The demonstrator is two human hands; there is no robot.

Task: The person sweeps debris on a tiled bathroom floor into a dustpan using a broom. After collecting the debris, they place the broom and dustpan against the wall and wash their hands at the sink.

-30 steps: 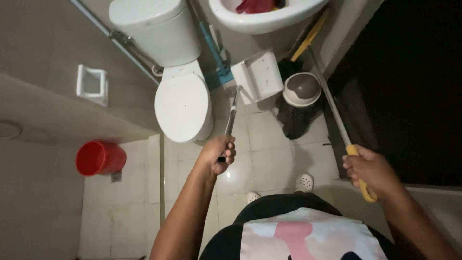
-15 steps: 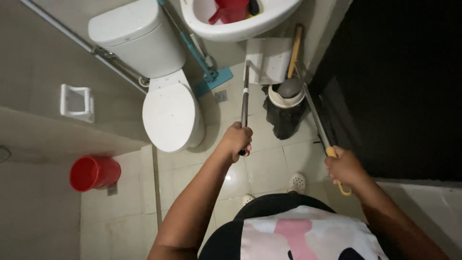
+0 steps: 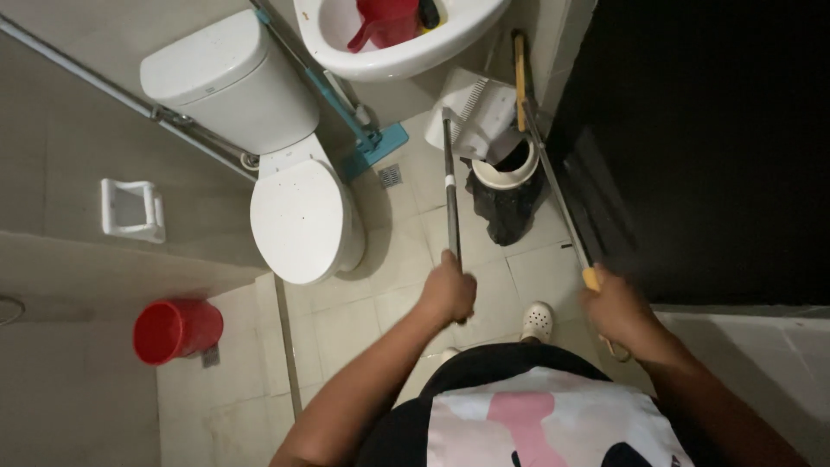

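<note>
Two hands: both fisted on poles.
Left hand (image 3: 449, 291): grips dark dustpan handle (image 3: 450, 195).
Right hand (image 3: 616, 310): clasps yellow-gripped broom handle (image 3: 553, 186).
Hidden: broom's head.

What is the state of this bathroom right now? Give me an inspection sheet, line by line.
Surface: pale tiled floor, small drain grate near the toilet.
Job's things: left hand grips a dark long handle that runs to a white dustpan; right hand grips a yellow-ended broom handle.
Clutter: red bucket, white bin with black bag, teal-headed mop, red jug in the sink.
Grippers: both hands closed on their handles.
Cables: nothing seen.
Surroundings: white toilet, lid shut; wall pipe; paper holder; dark doorway.
</note>
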